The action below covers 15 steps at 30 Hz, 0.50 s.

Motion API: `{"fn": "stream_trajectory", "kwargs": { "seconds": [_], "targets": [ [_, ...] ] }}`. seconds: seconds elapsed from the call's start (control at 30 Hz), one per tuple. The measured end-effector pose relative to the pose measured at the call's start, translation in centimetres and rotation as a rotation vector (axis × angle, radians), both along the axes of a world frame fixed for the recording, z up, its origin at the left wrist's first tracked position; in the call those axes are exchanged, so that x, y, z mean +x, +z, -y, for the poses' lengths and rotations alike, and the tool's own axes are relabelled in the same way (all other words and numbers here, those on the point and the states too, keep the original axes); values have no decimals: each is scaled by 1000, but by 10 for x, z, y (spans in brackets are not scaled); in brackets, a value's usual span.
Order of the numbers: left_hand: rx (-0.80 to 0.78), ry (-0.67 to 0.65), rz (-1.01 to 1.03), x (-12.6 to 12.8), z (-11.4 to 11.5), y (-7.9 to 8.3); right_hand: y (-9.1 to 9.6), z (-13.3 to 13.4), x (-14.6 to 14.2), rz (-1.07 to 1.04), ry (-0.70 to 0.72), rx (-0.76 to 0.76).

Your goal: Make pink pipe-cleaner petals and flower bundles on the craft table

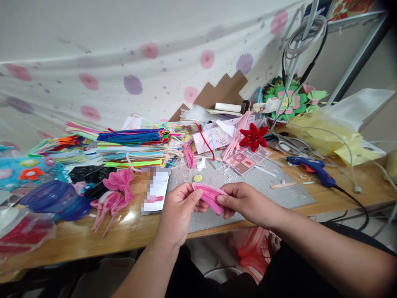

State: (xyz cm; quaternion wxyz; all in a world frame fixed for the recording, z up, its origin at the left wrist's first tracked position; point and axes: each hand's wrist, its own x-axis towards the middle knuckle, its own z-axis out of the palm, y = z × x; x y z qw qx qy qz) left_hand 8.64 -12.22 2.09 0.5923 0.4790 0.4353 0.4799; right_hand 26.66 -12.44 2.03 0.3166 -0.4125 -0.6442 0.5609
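Toward the left end of the wooden surface sits a translucent blue container, with fuzzy pink flowers just beside it and bundles of coloured fuzzy stems behind. Next comes a phone, its screen partly blurred, near the left grip. That grip pinches the left end of a pink fuzzy piece, thumb on top and fingers beneath. The piece spans the gap between both hands, raised over the near part of a grey cutting mat, slanting slightly down to the right. At its right end the right grip pinches too, thumb above, fingers below. Farther right are a red flower, behind the hands, and a blue glue gun, well apart from them.
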Motion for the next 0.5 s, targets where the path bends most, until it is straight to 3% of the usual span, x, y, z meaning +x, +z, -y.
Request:
{"fn": "stream_trajectory", "kwargs": {
  "seconds": [0.1, 0.3, 0.5],
  "targets": [
    [18, 31, 23, 4, 1, -4, -2, 1, -2, 5, -24, 50],
    [10, 52, 15, 8, 3, -11, -7, 1, -10, 1, -122, -11],
    [98, 60, 10, 6, 2, -17, -11, -2, -10, 257, -249, 403]
  ]
}}
